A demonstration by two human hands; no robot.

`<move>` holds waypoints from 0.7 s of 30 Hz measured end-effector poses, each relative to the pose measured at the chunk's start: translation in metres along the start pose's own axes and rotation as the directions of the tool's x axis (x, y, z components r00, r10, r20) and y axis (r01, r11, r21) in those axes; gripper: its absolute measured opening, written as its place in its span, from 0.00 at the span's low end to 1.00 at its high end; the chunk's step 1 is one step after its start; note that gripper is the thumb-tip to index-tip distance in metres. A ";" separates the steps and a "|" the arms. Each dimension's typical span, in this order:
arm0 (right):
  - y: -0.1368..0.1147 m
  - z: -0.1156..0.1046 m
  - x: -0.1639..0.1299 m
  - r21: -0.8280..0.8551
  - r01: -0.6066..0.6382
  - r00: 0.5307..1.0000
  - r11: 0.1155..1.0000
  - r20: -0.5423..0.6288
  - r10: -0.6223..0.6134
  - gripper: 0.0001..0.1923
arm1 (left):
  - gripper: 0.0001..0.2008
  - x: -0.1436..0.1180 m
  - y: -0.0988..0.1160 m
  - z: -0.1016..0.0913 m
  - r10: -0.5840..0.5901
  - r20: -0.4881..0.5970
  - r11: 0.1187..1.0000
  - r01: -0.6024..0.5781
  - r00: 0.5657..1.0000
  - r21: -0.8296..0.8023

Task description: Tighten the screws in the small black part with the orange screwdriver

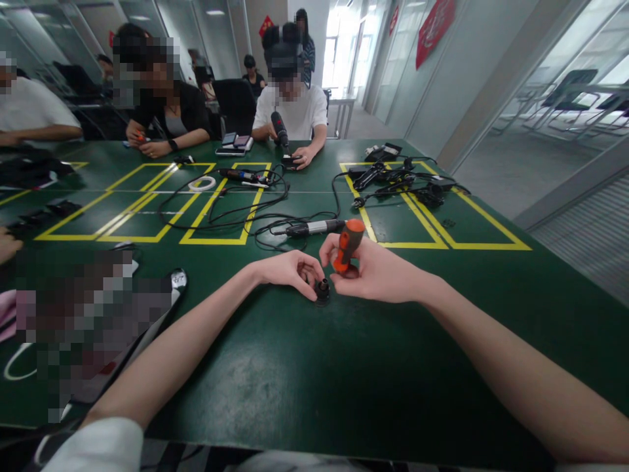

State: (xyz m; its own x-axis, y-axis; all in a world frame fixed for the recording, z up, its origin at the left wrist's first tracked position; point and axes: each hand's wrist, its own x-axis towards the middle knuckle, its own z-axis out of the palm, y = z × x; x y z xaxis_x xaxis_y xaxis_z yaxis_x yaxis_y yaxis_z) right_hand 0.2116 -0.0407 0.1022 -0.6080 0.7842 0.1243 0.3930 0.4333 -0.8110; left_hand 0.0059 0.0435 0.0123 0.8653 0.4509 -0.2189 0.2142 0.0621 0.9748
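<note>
Key relation: orange-and-dark-grey screwdriver handle [348,244] sits up and to the right of the small black round part [322,292]. Handle's long axis is tilted: butt end up and leaning slightly right, lower end pointing down-left, roughly toward the part. No shaft I can make out, so can't confirm contact between tool and part.

Part is on the dark green tabletop [275,380], in front of the wearer, between the two hands, with a short dark stub standing up from its top.

Left grip [285,269]: nearer of the two, thumb and fingers closed around the part's left side, pinching it against the tabletop. Right grip [386,272]: closed on the handle, thumb low, fingers curled round the far side; fingertips just beside the part, on its right, apart from the left hand's.

Beyond the hands: silver-and-black pen-shaped power tool [314,228] lying nearly crosswise, dark cable [223,221] looped to its left. Neither hand touches either.
</note>
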 end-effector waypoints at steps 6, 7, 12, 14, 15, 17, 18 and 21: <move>0.000 0.003 -0.001 0.010 0.018 0.999 1.000 -0.049 -0.018 0.05 | 0.23 0.001 -0.005 -0.001 -0.005 -0.002 0.998 0.005 1.000 -0.062; 0.001 0.002 -0.001 0.005 0.013 0.998 1.000 -0.057 -0.013 0.04 | 0.23 0.001 -0.005 -0.001 -0.021 -0.002 0.998 0.020 1.000 -0.061; -0.001 -0.001 0.000 -0.055 -0.003 0.997 0.999 -0.083 -0.002 0.07 | 0.24 0.000 -0.007 -0.002 -0.058 -0.008 0.996 0.057 0.998 -0.063; -0.002 -0.002 0.000 -0.059 0.001 0.998 0.998 -0.069 -0.005 0.09 | 0.23 0.000 -0.007 -0.003 -0.058 -0.006 0.997 0.057 0.998 -0.043; -0.002 -0.002 0.000 -0.055 0.002 0.998 0.998 -0.055 -0.005 0.09 | 0.23 0.000 -0.006 -0.003 -0.057 -0.011 0.998 0.056 0.998 -0.028; -0.002 -0.002 -0.001 -0.057 0.002 0.999 0.998 -0.037 -0.004 0.08 | 0.23 -0.001 -0.006 -0.003 -0.055 -0.024 0.998 0.055 0.998 -0.002; -0.002 -0.002 -0.001 -0.063 0.003 0.999 0.998 -0.037 -0.005 0.07 | 0.22 -0.001 -0.005 -0.003 -0.055 -0.025 0.998 0.055 0.998 0.007; -0.001 0.000 -0.002 -0.053 0.014 0.999 0.998 -0.051 -0.017 0.05 | 0.21 -0.002 -0.004 -0.003 -0.052 -0.022 0.998 0.053 0.998 0.016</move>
State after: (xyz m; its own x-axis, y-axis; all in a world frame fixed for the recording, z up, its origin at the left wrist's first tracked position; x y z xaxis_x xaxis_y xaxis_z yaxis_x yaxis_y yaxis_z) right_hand 0.2127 -0.0425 0.1027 -0.5788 0.7982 0.1667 0.4204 0.4673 -0.7778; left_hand 0.0022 0.0453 0.0086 0.8425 0.4669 -0.2685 0.2665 0.0719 0.9612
